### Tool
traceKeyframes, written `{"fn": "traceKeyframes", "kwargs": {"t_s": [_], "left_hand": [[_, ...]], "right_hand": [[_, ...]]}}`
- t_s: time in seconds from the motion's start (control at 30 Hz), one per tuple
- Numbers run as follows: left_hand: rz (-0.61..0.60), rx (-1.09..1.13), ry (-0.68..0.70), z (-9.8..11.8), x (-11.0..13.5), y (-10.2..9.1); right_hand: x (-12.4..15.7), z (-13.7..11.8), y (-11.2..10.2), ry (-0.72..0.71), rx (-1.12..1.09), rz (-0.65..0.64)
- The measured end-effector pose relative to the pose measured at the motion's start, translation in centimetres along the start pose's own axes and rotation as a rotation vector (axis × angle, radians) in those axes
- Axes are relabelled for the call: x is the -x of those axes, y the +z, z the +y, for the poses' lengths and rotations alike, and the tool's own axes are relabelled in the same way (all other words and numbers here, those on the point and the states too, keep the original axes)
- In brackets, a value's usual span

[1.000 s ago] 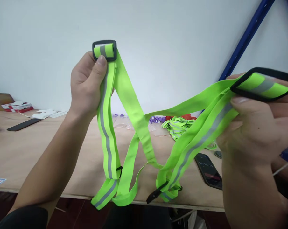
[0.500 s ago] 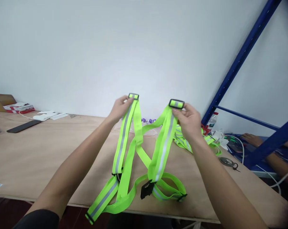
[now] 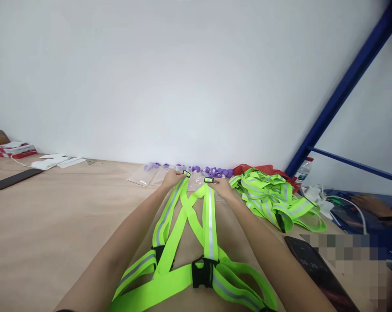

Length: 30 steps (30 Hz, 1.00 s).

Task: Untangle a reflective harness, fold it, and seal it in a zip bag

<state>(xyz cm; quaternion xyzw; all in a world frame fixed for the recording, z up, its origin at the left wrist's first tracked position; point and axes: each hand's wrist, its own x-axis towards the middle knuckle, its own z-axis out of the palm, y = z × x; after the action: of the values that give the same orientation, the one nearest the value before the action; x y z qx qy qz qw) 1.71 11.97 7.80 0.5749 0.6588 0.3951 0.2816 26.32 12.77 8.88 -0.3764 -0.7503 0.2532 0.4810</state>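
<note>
A neon-yellow reflective harness (image 3: 210,221) with grey stripes stretches over the table between my arms. My left hand (image 3: 172,178) pinches its left shoulder strap beside a small black slider buckle (image 3: 186,173). At the matching slider (image 3: 209,180) of the right strap, my right hand (image 3: 222,187) grips the webbing. The two straps cross between them. Nearer to me, a black side-release buckle (image 3: 202,273) sits on the waist band, and the band's lower ends run out of view.
Right of my hands lies a heap of similar harnesses (image 3: 264,193). Purple items (image 3: 215,171) and clear bags (image 3: 140,175) line the wall. A phone (image 3: 319,268) lies at right, near a blue metal frame (image 3: 341,86), a bottle (image 3: 303,171) and another person's hand (image 3: 374,206).
Both hands have moved forward and down toward the table's far side, drawing the harness out longer. The view has shifted, showing more of the heap and the phone.
</note>
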Motion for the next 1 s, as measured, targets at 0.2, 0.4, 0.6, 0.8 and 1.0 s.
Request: {"fn": "traceKeyframes", "kwargs": {"t_s": [0.2, 0.4, 0.6, 0.8, 1.0], "left_hand": [[-0.130, 0.032, -0.085, 0.0, 0.2, 0.0], [-0.312, 0.027, 0.090, 0.2, 8.7, -6.2], [-0.314, -0.287, 0.206, -1.3, 21.2, -12.1], [-0.080, -0.443, 0.157, -7.8, 30.7, -10.8], [0.032, -0.474, 0.153, -11.5, 33.0, -10.6]], "right_hand": [[-0.8, 1.4, 1.0, 0.181, -0.024, -0.062], [3.8, -1.0, -1.7, 0.257, 0.045, -0.110], [13.3, -7.2, -7.8, -0.014, 0.365, -0.325], [20.7, -5.7, -12.5, 0.215, 0.495, -0.424], [23.2, -3.9, -12.5, 0.276, 0.446, -0.413]]}}
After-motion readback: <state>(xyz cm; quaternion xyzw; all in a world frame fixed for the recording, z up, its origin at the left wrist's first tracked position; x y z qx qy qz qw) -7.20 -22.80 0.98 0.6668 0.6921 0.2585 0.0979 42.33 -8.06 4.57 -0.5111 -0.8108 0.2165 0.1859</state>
